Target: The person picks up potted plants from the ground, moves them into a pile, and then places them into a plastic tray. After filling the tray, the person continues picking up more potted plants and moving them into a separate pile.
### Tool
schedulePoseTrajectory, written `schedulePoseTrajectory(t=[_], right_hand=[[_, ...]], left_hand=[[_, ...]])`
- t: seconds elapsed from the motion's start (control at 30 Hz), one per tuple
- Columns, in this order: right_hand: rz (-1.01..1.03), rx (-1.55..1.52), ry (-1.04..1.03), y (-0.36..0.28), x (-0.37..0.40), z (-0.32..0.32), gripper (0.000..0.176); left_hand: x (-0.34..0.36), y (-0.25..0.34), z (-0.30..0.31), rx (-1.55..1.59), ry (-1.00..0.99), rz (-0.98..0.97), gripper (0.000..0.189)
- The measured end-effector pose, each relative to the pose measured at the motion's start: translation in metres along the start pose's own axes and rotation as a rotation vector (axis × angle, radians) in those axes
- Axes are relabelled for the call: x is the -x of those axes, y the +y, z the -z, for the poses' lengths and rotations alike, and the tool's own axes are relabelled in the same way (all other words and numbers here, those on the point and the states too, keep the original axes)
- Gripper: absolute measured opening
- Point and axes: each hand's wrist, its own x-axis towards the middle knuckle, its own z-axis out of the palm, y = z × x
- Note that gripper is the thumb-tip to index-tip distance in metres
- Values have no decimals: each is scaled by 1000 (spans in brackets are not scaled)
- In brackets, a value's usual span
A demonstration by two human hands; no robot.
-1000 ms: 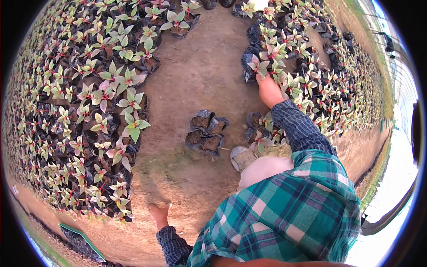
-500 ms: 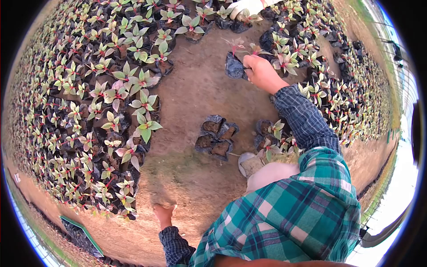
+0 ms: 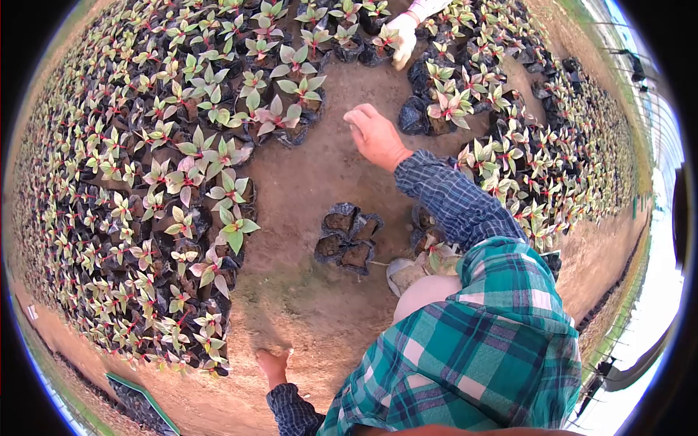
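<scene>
On the far left, a dense block of seedlings (image 3: 145,182) stands in black bags on the bare ground (image 3: 320,174). The bags are packed shoulder to shoulder, likely so that each props its neighbours upright. Low in the corner lies a green-edged tray (image 3: 142,403), partly cut off by the edge of the view. Further in, the left hand (image 3: 273,363) is planted on the soil with the sleeve running straight up behind it. It seems to be taking the person's weight as they lean forward, and its grip is spread against the earth and holds nothing. Near the middle sits a tight cluster of four soil-filled bags (image 3: 347,236) with no plants in them, set apart from both blocks in the open lane. Above them the right hand (image 3: 374,134) hovers over bare dirt, palm down and fingers loosely extended, its grip wide and empty. At the top edge, a co-worker's gloved hand (image 3: 402,33) reaches in among the plants. Just right of the right hand, near it but not touching, stands a bagged seedling (image 3: 418,116) with pink-tinged leaves at the front of the right-hand block (image 3: 545,160). It stands upright at that block's edge, where an arm can reach it from the lane.
</scene>
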Motion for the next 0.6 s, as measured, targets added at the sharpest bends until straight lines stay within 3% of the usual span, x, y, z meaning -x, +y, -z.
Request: schedulePoseTrajectory(t=[0.13, 0.27, 0.3, 0.37, 0.5, 0.6], right_hand=[[-315, 131, 177, 38, 54, 48, 17], [-572, 225, 52, 49, 60, 77, 22], [-573, 221, 48, 60, 63, 73, 22], [-381, 275, -54, 84, 63, 60, 23], [-492, 129, -120, 41, 57, 59, 20], [-327, 105, -291, 11, 83, 47, 20]], left_hand=[[6, 9, 6, 49, -16, 39, 94], [-6, -3, -5, 36, 9, -12, 92], [-4, -7, -5, 63, 8, -23, 91], [-5, -9, -7, 69, 16, -30, 91], [-2, -6, -6, 32, 13, -9, 89], [1, 2, 0, 60, -1, 15, 87]])
